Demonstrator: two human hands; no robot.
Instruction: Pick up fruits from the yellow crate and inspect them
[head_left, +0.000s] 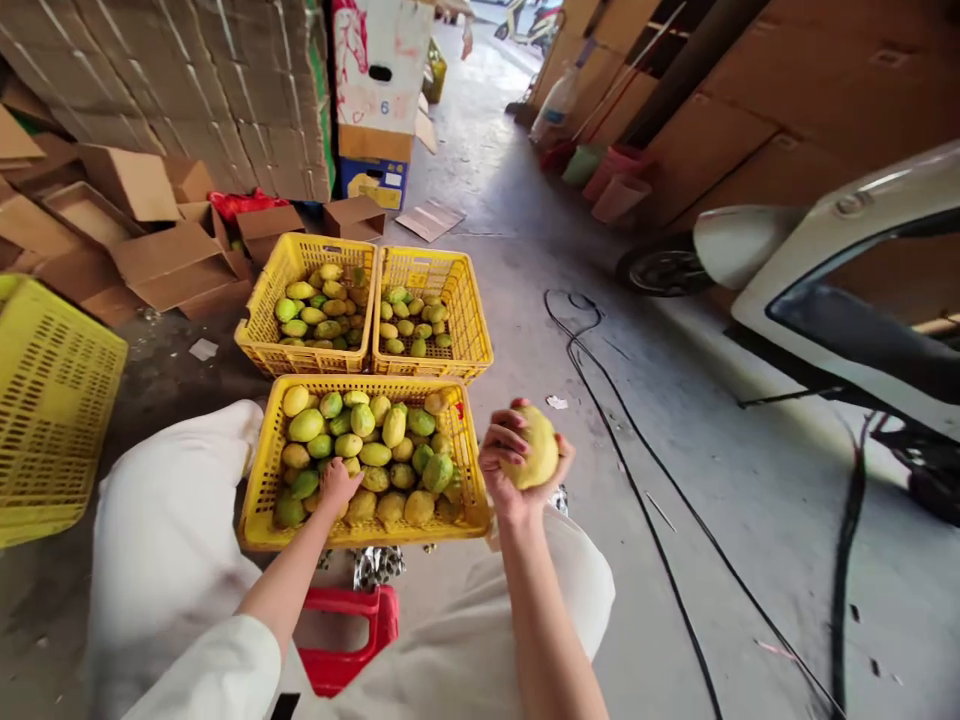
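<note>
My right hand (pixel 508 462) grips a yellow mango (pixel 537 450), held just off the right side of the near yellow crate (pixel 257 500). My left hand (pixel 337 487) reaches into that crate and closes over a mango among several green and yellow ones (pixel 375 440); what it grips is partly hidden. Behind it stand two more yellow crates, the left one (pixel 259 330) and the right one (pixel 472 320), both holding smaller green mangoes.
I sit on a red stool (pixel 352 625). An upturned yellow crate (pixel 45 400) is at my left, and cardboard boxes (pixel 150 230) are piled behind. Black cables (pixel 637 480) run over the concrete floor on the right, near a white scooter (pixel 825 270).
</note>
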